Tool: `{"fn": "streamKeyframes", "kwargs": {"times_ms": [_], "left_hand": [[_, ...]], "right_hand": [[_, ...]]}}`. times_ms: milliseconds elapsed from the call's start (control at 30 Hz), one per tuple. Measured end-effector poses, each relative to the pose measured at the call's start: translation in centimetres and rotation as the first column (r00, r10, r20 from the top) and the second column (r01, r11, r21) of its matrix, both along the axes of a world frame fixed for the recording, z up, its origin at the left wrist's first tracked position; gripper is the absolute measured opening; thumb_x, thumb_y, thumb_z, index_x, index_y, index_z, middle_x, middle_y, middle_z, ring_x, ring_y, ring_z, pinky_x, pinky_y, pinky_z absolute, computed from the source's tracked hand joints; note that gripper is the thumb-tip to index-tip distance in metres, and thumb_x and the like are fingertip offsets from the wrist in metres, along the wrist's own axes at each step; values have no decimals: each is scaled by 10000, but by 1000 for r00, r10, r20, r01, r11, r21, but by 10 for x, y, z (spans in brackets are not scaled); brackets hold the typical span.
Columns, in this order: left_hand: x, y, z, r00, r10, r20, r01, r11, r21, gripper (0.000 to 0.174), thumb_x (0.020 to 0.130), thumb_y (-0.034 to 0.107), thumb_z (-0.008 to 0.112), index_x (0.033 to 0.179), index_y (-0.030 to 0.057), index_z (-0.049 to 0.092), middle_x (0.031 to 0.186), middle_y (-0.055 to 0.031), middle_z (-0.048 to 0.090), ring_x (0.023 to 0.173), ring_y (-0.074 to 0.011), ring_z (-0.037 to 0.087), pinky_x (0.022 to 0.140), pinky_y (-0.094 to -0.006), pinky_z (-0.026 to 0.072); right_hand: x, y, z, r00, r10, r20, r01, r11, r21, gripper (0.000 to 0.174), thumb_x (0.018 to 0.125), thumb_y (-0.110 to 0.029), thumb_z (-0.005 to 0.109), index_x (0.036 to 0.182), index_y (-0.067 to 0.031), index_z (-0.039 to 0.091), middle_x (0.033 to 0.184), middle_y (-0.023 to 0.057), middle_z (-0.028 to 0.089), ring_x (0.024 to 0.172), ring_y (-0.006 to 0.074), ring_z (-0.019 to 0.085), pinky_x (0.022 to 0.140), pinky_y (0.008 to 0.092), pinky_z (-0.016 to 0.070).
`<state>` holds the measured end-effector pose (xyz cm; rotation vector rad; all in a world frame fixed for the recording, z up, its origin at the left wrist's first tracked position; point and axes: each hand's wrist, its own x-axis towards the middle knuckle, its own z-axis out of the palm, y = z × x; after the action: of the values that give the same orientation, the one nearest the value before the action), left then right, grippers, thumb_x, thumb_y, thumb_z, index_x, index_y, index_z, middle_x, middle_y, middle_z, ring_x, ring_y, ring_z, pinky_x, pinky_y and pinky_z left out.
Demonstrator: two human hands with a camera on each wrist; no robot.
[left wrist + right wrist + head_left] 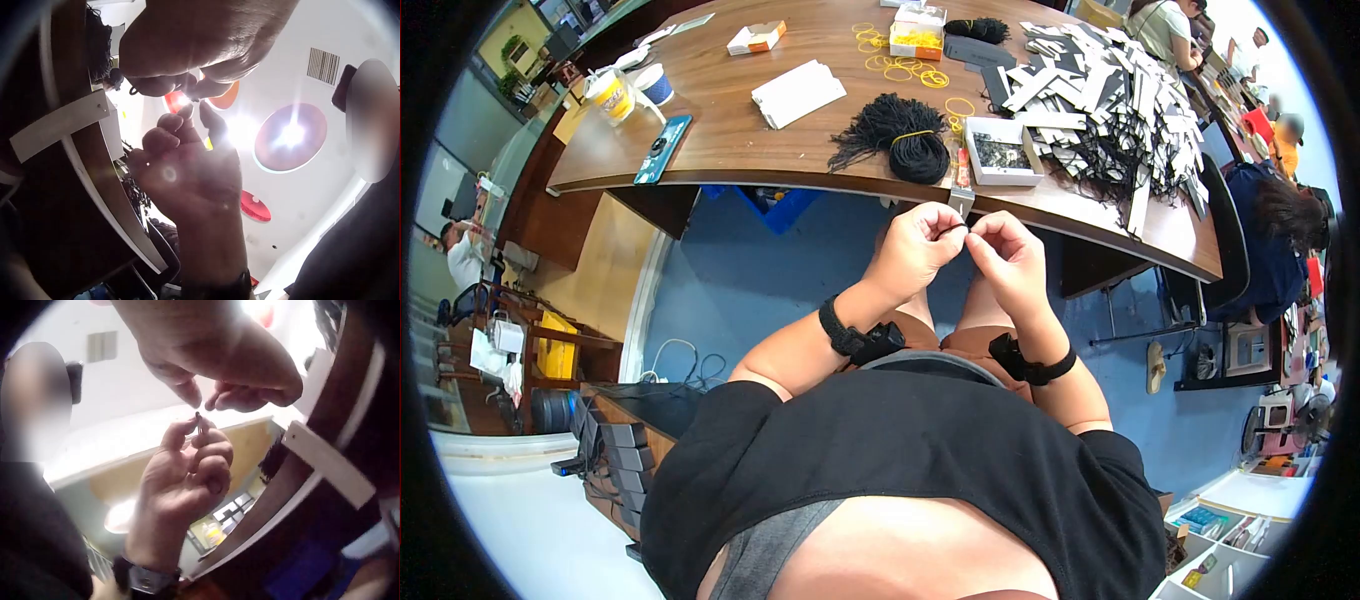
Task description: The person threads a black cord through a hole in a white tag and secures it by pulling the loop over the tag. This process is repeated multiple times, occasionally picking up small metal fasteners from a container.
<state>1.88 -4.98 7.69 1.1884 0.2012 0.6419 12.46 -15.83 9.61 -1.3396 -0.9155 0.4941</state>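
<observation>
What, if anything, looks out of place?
The tags at right lie in a jumbled heap, their black cords apparently tangled. Several yellow bands lie loose outside their box. I see no spill.

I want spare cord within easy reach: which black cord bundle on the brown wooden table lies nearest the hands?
The front bundle, at the table's near edge beside the open white box; the rear black cord bundle lies farther back.

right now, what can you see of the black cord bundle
The bundle lies on the table, near the person's edge, left of the white box. It looks like thin black string: rounded and coiled at one end, loose strands fanning out at the other. A yellow band crosses it. Neither the left hand nor right hand touches it.
</observation>
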Motion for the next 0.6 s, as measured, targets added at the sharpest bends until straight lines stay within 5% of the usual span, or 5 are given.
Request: {"fn": "streamKeyframes", "kwargs": {"times_ms": [67,167,300,600], "left_hand": [[-3,0,7,998,-32,-48,31,999,-20,96,847,43,610,933,11,581,797,25,566,664,-18,482,578,-163,407],[-3,3,10,977,-209,-43,192,949,-248,67,850,70,605,898,32,577,704,44,514,564,-15,419,494,-163,355],[1,10,8,900,-423,104,396,696,-599,58,858,112,596,852,62,566,594,71,391,468,-15,299,409,-163,258],[2,8,13,909,-404,101,385,723,-574,54,882,99,585,867,46,585,623,61,428,476,-10,313,404,-157,249]], "right_hand": [[2,-1,-5,980,-23,200,22,1000,10,42,815,-36,622,812,-28,580,733,-40,561,648,31,486,594,182,403],[4,-1,-5,981,95,-169,-98,995,-10,44,825,-36,609,814,-32,566,754,-26,562,658,40,494,598,183,406],[-3,3,-5,978,72,-197,-59,996,70,43,837,-22,596,828,-28,555,762,-12,565,669,49,518,623,187,422],[-4,-1,-2,901,-240,361,169,961,218,140,759,42,642,888,-12,636,849,91,626,744,158,589,687,256,472]]}}
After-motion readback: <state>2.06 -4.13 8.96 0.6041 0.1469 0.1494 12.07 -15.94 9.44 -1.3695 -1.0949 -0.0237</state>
